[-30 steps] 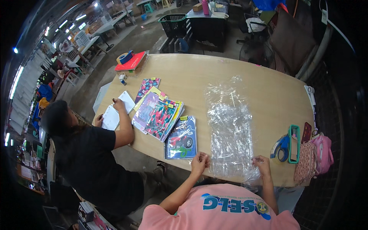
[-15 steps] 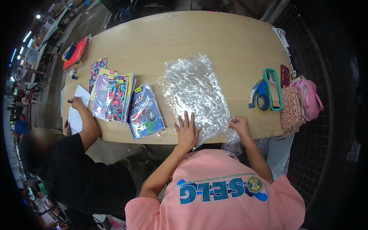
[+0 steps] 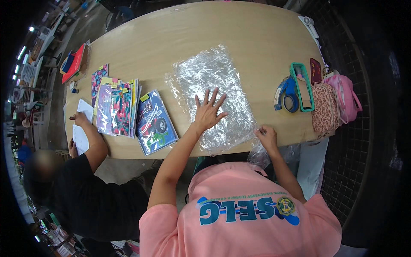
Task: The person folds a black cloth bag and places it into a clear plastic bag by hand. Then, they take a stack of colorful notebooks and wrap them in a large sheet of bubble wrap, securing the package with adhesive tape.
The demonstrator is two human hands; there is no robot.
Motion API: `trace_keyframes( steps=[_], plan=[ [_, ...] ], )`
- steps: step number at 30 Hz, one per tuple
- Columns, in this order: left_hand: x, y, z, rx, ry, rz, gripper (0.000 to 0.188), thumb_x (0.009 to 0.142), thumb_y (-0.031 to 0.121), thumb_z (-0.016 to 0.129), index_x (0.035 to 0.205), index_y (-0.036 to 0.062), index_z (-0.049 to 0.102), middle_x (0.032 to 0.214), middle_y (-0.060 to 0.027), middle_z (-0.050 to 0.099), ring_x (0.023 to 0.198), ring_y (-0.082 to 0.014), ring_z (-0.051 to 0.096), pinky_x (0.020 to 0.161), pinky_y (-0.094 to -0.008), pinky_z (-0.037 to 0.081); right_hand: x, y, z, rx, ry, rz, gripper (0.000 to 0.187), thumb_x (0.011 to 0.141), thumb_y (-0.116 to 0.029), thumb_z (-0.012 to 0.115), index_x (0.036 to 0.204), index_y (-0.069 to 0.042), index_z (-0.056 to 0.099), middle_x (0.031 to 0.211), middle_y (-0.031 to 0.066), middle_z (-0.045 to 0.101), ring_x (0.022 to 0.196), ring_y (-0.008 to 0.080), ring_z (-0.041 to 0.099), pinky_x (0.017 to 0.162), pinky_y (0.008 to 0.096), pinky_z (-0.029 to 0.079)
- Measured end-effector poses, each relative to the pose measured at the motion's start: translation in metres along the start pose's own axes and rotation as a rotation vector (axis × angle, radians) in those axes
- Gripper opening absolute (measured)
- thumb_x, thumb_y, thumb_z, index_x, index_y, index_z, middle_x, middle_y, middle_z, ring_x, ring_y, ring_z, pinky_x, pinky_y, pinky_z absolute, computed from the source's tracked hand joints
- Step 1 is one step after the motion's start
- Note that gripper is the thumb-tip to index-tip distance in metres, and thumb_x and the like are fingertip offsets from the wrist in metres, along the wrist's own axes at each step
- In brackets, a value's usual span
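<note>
Crinkled clear plastic film (image 3: pixel 209 68) lies spread on the light wooden table (image 3: pixel 180 30) in front of me. My left hand (image 3: pixel 209 112) rests flat on the film, fingers spread. At the film's lower right corner my right hand (image 3: pixel 267 138) is closed, its fingers pinching the plastic film near the table edge. Part of the film hangs over that edge beneath my right hand. To the left of the film lies a plastic-covered spiral notebook (image 3: pixel 156 122) with a blue cover. Beside it is a stack of covered notebooks (image 3: pixel 117 109) with yellow tabs.
At the right are a blue tape dispenser (image 3: pixel 289 96), a green tray (image 3: pixel 305 92), a patterned pouch (image 3: pixel 324 109) and a pink bag (image 3: pixel 349 98). A white device (image 3: pixel 309 25) sits at the far right edge. On my left a person in black (image 3: pixel 90 184) writes on paper (image 3: pixel 81 137).
My left hand has slid up and away from me across the film, which lies flatter near the table edge. My right hand keeps its pinch at the corner. The whole view has shifted slightly.
</note>
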State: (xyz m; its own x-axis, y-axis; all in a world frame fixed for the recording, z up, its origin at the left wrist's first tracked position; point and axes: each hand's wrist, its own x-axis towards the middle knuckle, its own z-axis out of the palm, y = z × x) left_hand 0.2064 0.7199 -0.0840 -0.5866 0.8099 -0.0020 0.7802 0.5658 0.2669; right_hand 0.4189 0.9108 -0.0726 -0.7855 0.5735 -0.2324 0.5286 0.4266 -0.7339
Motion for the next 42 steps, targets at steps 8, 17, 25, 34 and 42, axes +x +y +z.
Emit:
trace_keyframes(
  steps=[8,17,25,34,42],
  plan=[
    [0.037,-0.013,-0.011,0.082,-0.023,0.216,0.07,0.084,0.068,0.032,0.144,0.0339,0.023,0.153,-0.0052,0.012,0.139,-0.0374,0.013,0.102,-0.0698,0.008,-0.008,-0.007,0.005,0.024,-0.074,0.025,0.027,0.079,-0.023,0.066,0.075,0.003,0.058,0.068,0.0156,0.06,0.063,0.0265,0.058,0.061,0.0352,0.045],
    [-0.12,0.034,-0.019,-0.98,0.368,-0.854,0.051,0.082,0.009,0.065,0.122,-0.0055,0.037,0.101,-0.0141,0.052,0.092,-0.0184,0.054,0.079,-0.0283,0.047,-0.022,-0.012,0.014,0.02,0.03,0.181,0.022,0.079,-0.021,0.067,0.078,0.0,0.064,0.074,0.0157,0.062,0.072,0.0229,0.06,0.068,0.0324,0.046],
    [-0.115,0.029,0.001,-1.568,0.183,-0.892,0.031,0.082,0.006,0.066,0.107,-0.0009,0.05,0.09,-0.01,0.06,0.077,-0.014,0.059,0.063,-0.0279,0.054,-0.004,-0.006,0.013,0.26,0.116,-0.095,0.02,0.072,-0.013,0.072,0.073,0.005,0.063,0.092,0.0167,0.063,0.083,0.022,0.061,0.075,0.03,0.046],
    [-0.127,0.049,-0.041,-0.642,0.039,-0.851,0.026,0.079,0.012,0.068,0.095,-0.0027,0.053,0.094,-0.0169,0.058,0.075,-0.0281,0.06,0.068,-0.0373,0.05,-0.015,0.005,-0.004,0.257,-0.166,0.058,0.02,0.065,-0.012,0.077,0.069,0.002,0.063,0.071,0.0068,0.063,0.071,0.0132,0.058,0.068,0.0275,0.045],
    [-0.137,0.032,-0.021,-0.512,0.337,-0.695,0.024,0.076,0.012,0.068,0.088,-0.0037,0.056,0.108,-0.0245,0.05,0.099,-0.0382,0.05,0.085,-0.0415,0.041,-0.017,-0.008,-0.002,0.161,-0.183,-0.034,0.026,0.065,-0.014,0.078,0.082,-0.001,0.064,0.08,0.01,0.064,0.075,0.0191,0.061,0.069,0.0313,0.048]
  ],
)
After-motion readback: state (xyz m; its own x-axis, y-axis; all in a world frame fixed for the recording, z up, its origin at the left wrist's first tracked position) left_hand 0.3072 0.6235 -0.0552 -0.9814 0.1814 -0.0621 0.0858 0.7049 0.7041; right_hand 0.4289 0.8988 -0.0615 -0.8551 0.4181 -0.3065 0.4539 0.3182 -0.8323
